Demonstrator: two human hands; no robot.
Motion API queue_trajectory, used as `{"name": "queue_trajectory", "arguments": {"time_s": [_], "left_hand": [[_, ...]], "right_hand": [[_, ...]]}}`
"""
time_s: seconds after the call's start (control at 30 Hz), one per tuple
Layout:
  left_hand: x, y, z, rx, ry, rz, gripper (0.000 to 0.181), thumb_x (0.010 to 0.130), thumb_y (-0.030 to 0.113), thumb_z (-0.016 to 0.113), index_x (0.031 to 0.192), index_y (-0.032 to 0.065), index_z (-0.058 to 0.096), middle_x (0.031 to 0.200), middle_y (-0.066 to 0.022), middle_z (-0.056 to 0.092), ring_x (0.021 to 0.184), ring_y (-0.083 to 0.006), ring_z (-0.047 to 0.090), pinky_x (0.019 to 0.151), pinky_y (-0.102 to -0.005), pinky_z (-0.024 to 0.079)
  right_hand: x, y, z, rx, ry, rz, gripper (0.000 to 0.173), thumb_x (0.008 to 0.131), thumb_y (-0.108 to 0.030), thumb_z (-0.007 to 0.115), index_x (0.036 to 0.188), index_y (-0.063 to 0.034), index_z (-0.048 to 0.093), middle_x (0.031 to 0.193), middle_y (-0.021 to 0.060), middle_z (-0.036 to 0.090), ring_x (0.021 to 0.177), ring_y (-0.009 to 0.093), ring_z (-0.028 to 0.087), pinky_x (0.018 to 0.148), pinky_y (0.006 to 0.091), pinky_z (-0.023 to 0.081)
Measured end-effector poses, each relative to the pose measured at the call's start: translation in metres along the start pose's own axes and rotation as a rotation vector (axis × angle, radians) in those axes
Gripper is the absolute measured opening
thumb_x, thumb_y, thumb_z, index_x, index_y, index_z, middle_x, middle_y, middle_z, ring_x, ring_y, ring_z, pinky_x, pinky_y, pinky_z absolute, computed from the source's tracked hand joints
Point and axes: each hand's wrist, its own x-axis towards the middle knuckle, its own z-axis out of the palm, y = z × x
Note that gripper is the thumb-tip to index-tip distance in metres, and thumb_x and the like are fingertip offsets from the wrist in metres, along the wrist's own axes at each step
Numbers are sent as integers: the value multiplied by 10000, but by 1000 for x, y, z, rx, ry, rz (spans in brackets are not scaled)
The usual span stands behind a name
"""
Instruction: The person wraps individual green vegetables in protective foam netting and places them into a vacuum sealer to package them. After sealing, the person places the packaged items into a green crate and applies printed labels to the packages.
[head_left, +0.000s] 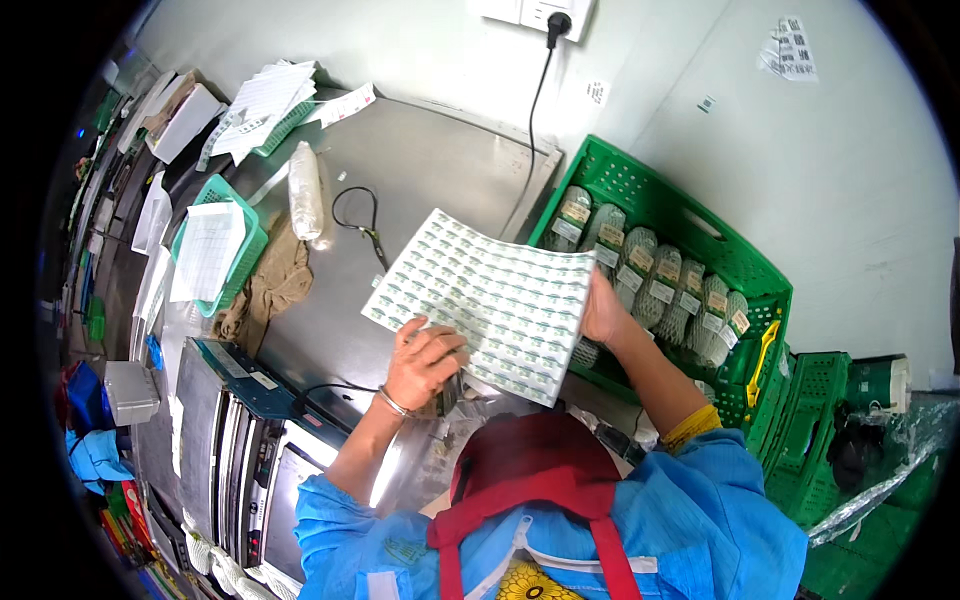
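A large white sheet of labels (487, 307), printed with rows of small green designs, is slightly bowed in front of me. My right hand (602, 307) grips it by the right edge, the fingertips partly hidden behind it. At the sheet's near left edge is my left hand (425, 360), fingers curled against it and a bangle on the wrist. Something dark, partly covered, shows just below that palm; whether the fingers hold it or the sheet is unclear. Right of the sheet, a green plastic crate (667, 195) contains several netted packs (656, 285) with labels.
Black-handled scissors (367, 225) and a white plastic-wrapped roll (305, 191) lie on the metal table (442, 150). Leftward are a teal basket (259, 244) with papers, a brown cloth (274, 289) and a boxy machine (240, 375). A black cord (534, 112) hangs from the wall socket.
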Motion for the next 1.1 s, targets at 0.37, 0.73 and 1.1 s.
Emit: {"name": "queue_trajectory", "arguments": {"time_s": [0.37,0.73,1.1], "left_hand": [[-11,-3,8,55,8,-74,211,670,85,625,858,179,633,997,12,611,992,-166,562,969,-423,334],[-45,81,64,-1555,458,-1396,221,845,147,639,1035,48,584,988,-16,605,899,-99,542,817,-238,416],[-30,51,29,-985,700,-1038,75,819,80,667,829,13,633,906,-34,619,813,-90,540,752,-236,441]], "right_hand": [[-11,-33,-19,-522,175,-31,354,876,-217,584,1109,40,508,899,104,626,744,174,607,641,301,484],[-21,-1,-12,-519,110,-205,46,866,-62,549,902,-34,555,887,63,603,771,145,580,666,282,475],[-45,-6,31,-665,63,-449,59,829,-46,582,868,-11,555,855,47,601,745,109,565,713,256,452]]}}
